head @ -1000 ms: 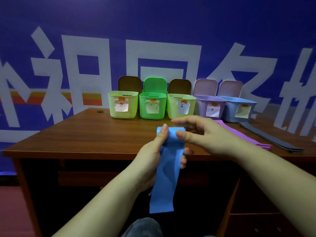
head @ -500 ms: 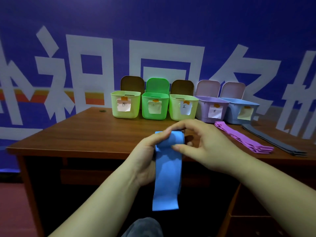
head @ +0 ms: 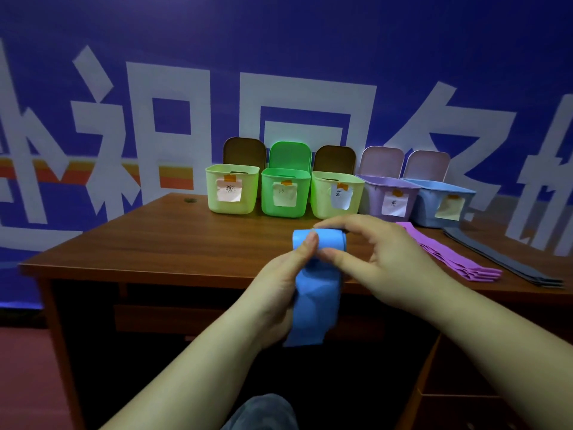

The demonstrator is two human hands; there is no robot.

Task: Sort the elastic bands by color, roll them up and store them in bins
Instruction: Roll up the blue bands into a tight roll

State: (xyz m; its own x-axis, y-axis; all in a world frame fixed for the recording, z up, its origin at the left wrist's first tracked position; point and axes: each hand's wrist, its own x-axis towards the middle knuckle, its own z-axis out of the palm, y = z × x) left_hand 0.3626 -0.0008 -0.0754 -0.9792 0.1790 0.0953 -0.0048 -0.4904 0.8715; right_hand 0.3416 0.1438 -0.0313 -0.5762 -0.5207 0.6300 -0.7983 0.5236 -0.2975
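A blue elastic band [head: 316,293] is partly rolled at its top, and its loose tail hangs down in front of the table edge. My left hand [head: 279,293] grips the band from the left, thumb pressed on the roll. My right hand [head: 378,259] pinches the roll from the right, forefinger over the top and thumb underneath. Several labelled bins line the back of the table: a yellow-green bin [head: 232,189], a green bin [head: 285,193], a second yellow-green bin [head: 336,195], a purple bin [head: 387,197] and a light blue bin [head: 440,203].
Purple bands [head: 446,252] lie flat on the wooden table [head: 155,243] to the right of my hands. A stack of dark grey bands [head: 502,262] lies further right. Each bin has its lid raised behind it. A blue wall banner is behind the table.
The roll at the top of the blue band has grown thicker and the hanging tail has become shorter. My right hand closed from spread fingers onto the roll.
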